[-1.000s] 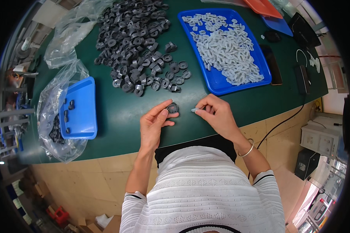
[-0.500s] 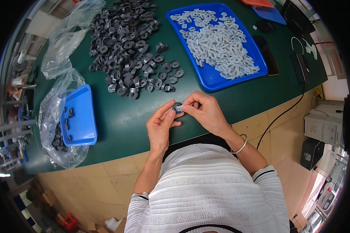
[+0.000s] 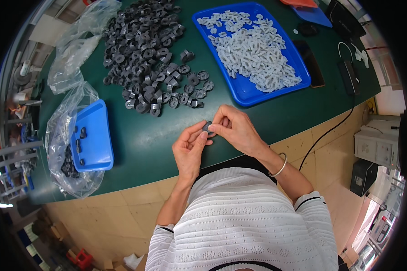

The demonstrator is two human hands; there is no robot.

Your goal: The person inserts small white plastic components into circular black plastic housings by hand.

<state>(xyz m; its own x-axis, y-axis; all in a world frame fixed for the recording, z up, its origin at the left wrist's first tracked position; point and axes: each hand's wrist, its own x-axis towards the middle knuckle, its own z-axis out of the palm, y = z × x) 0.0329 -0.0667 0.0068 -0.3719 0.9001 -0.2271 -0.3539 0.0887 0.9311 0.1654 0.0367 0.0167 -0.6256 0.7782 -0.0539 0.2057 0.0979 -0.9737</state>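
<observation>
Just beyond the near table edge, my left hand (image 3: 189, 148) is closed, with thumb and fingers pinching a small dark grey round plastic part (image 3: 207, 126). My right hand (image 3: 236, 130) is closed too, its thumb and fingertips on the right side of the same part. Most of the part's face is hidden by the right thumb. Ahead and to the left lies a big pile of similar dark grey plastic parts (image 3: 144, 54), with several loose ones at its near right edge. A blue tray (image 3: 245, 97) ahead to the right holds many small whitish plastic pieces (image 3: 262, 54).
On the left, a smaller blue tray (image 3: 97, 149) with a few small dark pieces rests on a clear plastic bag (image 3: 61, 128). A phone (image 3: 309, 63) lies beside the large tray. Farther right is a black box-shaped device (image 3: 348, 77) with a cable hanging over the table edge.
My right thumb has moved over the face of the dark part, covering the pale piece that showed there before. Both hands have shifted only slightly.
</observation>
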